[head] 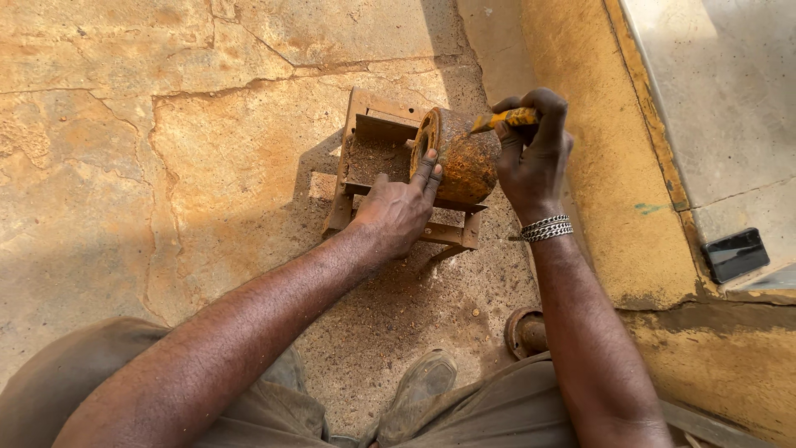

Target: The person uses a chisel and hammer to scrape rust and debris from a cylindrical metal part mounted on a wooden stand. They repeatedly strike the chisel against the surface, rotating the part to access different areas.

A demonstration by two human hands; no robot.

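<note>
A rusty metal cylinder (464,158) lies on its side across a low rusty metal frame (365,149) on the cracked concrete floor. My left hand (398,211) rests on the cylinder's near rim, fingers pressed against its open end. My right hand (535,158), with a metal chain bracelet at the wrist, grips a yellow-handled tool (506,119) whose tip touches the top of the cylinder. The tool's working end is mostly hidden by the hand and the cylinder.
A second rusty round part (524,330) lies on the floor by my right knee. A dark phone (735,254) sits on a raised ledge at right. A yellowish sloped curb (597,166) runs along the right. My shoe (424,377) shows below.
</note>
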